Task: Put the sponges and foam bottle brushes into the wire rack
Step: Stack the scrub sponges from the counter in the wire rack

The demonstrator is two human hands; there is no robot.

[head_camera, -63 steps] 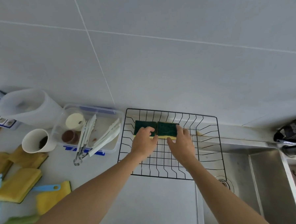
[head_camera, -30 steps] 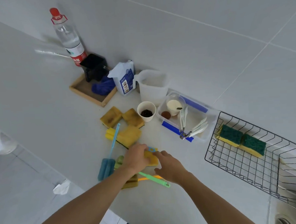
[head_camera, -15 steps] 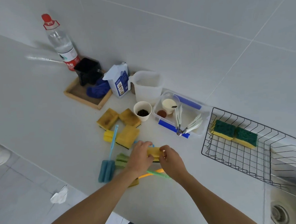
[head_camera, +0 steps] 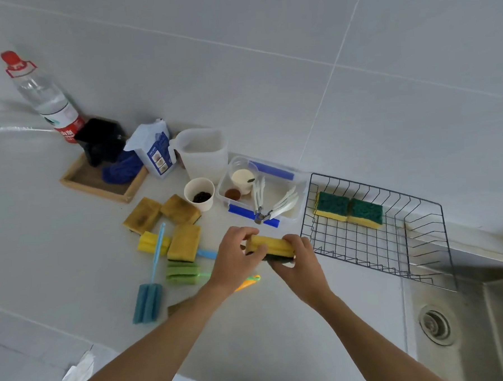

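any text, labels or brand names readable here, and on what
None can be read with certainty.
Bottle, red label: white characters, too blurred to read.
Bottle cap tag: red mark, illegible.
White and blue bag: print and small pictures, too small to read.
Sponges, brushes, wire rack, cup and tub: no text visible.

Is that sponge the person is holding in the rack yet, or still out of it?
Out. Both hands, left and right, hold the sponge above the counter, just left of the wire rack.
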